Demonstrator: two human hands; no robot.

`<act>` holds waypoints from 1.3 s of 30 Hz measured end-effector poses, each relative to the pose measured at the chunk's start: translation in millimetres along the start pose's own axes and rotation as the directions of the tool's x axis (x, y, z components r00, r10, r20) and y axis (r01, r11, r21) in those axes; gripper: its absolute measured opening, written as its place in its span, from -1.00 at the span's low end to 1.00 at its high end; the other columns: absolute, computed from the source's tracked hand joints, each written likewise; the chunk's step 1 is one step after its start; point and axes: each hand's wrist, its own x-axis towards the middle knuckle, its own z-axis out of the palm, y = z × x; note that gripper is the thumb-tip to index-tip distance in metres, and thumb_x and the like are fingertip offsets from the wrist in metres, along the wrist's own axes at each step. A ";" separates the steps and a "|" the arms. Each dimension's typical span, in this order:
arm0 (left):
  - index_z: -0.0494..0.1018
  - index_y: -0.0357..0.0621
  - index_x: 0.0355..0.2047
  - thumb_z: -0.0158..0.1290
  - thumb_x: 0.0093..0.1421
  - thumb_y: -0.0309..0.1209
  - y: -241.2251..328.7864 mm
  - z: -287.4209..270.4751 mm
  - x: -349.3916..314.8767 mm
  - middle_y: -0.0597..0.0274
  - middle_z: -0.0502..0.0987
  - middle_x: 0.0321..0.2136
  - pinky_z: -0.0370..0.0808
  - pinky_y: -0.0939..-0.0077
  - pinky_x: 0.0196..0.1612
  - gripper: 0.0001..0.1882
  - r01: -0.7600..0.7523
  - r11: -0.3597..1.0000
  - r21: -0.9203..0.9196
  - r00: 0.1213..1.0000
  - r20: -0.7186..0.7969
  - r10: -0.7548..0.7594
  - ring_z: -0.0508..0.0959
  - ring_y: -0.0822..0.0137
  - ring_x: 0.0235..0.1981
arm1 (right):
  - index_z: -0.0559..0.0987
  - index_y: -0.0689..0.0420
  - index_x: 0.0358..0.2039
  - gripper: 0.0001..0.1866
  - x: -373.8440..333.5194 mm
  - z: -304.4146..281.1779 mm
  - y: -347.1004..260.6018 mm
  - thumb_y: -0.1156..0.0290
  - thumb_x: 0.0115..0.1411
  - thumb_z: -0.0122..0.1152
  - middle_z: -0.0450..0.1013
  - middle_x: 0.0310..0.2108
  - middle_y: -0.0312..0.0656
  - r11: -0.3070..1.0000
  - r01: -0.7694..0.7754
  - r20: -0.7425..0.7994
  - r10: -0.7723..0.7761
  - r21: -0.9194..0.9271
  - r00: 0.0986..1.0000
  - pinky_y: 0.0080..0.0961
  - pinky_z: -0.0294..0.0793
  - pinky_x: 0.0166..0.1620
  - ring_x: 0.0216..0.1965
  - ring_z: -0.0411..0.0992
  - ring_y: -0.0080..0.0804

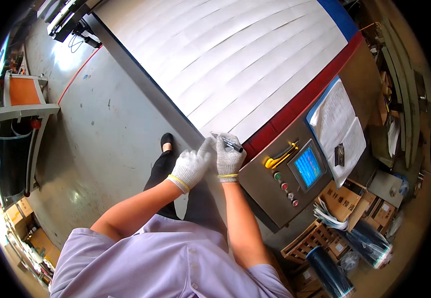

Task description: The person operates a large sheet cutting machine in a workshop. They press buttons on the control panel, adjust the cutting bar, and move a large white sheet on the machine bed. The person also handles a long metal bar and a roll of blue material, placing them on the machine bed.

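My right hand (231, 160), in a pale knitted glove with a yellow cuff edge, is closed around a dark marker pen (232, 144). The pen's light end points left, over the near corner of the white sheet surface (245, 74). Close beside it, my left hand (191, 168) wears a matching glove. Its index finger stretches toward the pen's tip and the sheet corner, and I see nothing held in it. Whether that fingertip touches the pen or the sheet is too small to tell.
Right of my hands, a machine panel carries a lit screen (307, 167), yellow-handled cutters (280, 156) and several buttons. A clipboard with papers (338, 129) lies beyond. Black wrapped rolls (328, 272) and cardboard boxes (342, 198) stand lower right. A roller stand (19, 134) is at left.
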 end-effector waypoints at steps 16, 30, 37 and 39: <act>0.43 -0.20 -0.23 0.01 0.11 -0.42 -79.3 -36.1 18.0 -0.03 0.20 0.30 0.50 0.18 -0.18 -0.79 0.190 0.982 0.023 0.981 -0.041 -0.188 0.60 0.08 -0.34 | 0.63 0.27 -0.29 -0.86 44.5 94.3 -46.5 0.54 0.11 0.29 0.59 -0.37 -0.08 0.983 0.154 0.029 -0.157 0.096 0.987 -0.45 0.57 -0.24 -0.35 0.59 -0.26; 0.40 -0.19 -0.28 -0.02 0.13 -0.43 -142.7 -54.3 30.0 -0.01 0.29 0.25 0.50 0.16 -0.18 -0.85 0.231 0.971 -0.066 0.953 -0.186 -0.240 0.60 0.05 -0.32 | 0.61 0.32 -0.29 -0.85 72.6 142.6 -78.0 0.50 0.16 0.27 0.61 -0.35 -0.09 0.910 -0.044 0.095 0.004 0.413 0.995 -0.50 0.57 -0.26 -0.34 0.59 -0.38; 0.41 -0.21 -0.10 -0.04 0.15 -0.42 -175.8 -70.9 43.7 0.01 0.27 0.26 0.51 0.15 -0.15 -0.70 0.257 0.966 -0.012 0.956 -0.146 -0.256 0.60 0.03 -0.30 | 0.62 0.26 -0.32 -0.88 96.9 195.4 -92.8 0.47 0.18 0.25 0.59 -0.37 -0.10 0.995 0.064 0.154 -0.075 0.070 0.985 -0.48 0.55 -0.23 -0.33 0.58 -0.34; 0.41 -0.21 -0.06 -0.04 0.14 -0.43 -179.4 -74.6 41.7 0.01 0.26 0.27 0.51 0.15 -0.15 -0.67 0.232 0.973 -0.010 0.966 -0.119 -0.231 0.60 0.03 -0.30 | 0.61 0.25 -0.32 -0.87 94.7 195.5 -100.8 0.46 0.18 0.25 0.59 -0.37 -0.09 0.986 -0.014 0.115 -0.005 0.165 0.993 -0.48 0.55 -0.24 -0.33 0.59 -0.34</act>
